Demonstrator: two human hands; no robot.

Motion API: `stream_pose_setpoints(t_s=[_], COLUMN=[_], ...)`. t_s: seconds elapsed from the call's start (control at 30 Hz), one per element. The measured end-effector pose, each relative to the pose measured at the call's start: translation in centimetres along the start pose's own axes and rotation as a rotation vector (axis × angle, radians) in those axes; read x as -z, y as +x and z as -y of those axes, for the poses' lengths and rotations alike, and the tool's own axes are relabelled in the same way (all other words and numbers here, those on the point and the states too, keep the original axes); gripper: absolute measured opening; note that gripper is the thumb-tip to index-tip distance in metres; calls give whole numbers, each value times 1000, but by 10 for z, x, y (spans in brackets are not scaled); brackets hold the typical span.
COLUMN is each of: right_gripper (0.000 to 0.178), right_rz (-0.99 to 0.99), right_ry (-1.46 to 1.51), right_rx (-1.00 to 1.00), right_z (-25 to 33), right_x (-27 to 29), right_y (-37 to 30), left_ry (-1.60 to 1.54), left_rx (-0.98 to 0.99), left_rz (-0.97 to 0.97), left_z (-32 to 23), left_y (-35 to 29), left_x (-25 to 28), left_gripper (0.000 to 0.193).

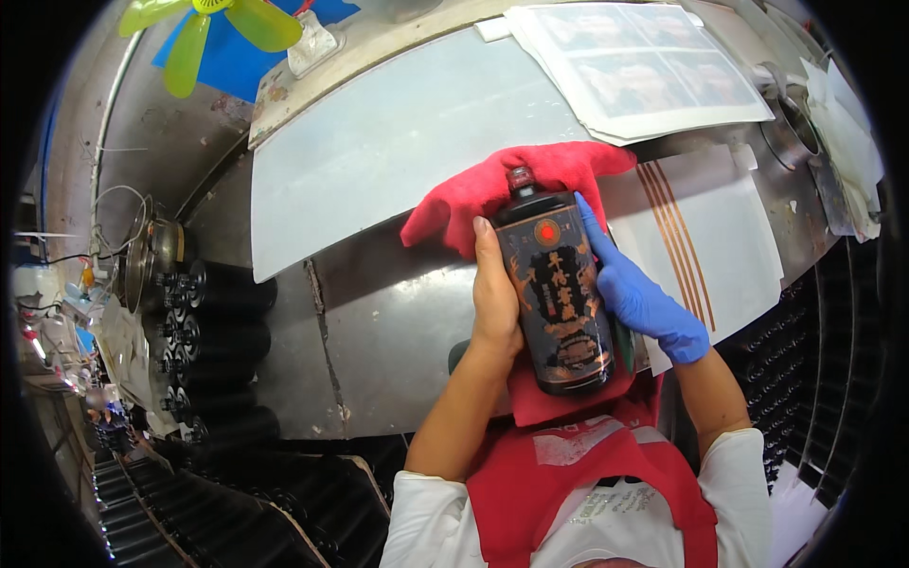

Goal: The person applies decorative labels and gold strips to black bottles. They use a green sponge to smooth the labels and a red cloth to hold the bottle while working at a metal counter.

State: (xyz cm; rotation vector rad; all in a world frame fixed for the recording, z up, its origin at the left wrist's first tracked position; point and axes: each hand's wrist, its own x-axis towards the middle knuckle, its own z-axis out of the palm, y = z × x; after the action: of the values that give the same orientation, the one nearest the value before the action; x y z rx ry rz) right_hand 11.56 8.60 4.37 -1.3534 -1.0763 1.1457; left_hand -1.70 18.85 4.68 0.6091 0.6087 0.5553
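Note:
Between my two hands I hold a dark, square-shouldered bottle (559,293) with copper-coloured decoration and a red round emblem. Its neck points away from me and its base is toward my apron. My bare left hand (496,289) grips the left side, thumb along the edge near the shoulder. On the right side presses my right hand (636,289) in a blue glove, fingers reaching up to the shoulder. Beyond the bottle's neck, a red cloth (454,204) lies bunched on the table. A sheet with brown stripes (705,241) rests right of the gloved hand.
A pale board (379,142) covers the table's far left. Printed sheets (653,71) are stacked at the far right, with a metal cup (791,133) beside them. Dark bottles (227,346) lie stacked on the left. A green fan (213,33) stands at the upper left.

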Motion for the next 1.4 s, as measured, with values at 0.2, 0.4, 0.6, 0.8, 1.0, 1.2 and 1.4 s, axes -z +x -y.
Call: stream_pose_setpoints(t_s=[0.2,0.4,0.6,0.8,1.0,1.2,1.4], right_gripper=[85,94,91,67,51,43,14], right_rz=[-15,59,-29,-41,-351,-404,161], right_ry=[-261,-138,-201,-147,841,207,-974], right_rx=[-211,-228,-152,-261,-498,-233,333], right_z=[30,21,32,9,-11,28,109], right_x=[8,-2,-2,-3,56,47,-17], right_y=[-34,-55,-55,-51,-43,-48,-19], left_ry=[722,1094,1210,1005,1078,884,1485], left_rx=[-603,-528,-721,-563,-566,-484,-512], left_rz=[12,282,296,156,143,228,-143], left_z=[15,35,23,22,9,8,11], left_y=[-40,-76,-64,-55,-45,-53,-103], left_x=[31,54,49,40,40,49,95], left_gripper=[56,69,70,68,78,77,57])
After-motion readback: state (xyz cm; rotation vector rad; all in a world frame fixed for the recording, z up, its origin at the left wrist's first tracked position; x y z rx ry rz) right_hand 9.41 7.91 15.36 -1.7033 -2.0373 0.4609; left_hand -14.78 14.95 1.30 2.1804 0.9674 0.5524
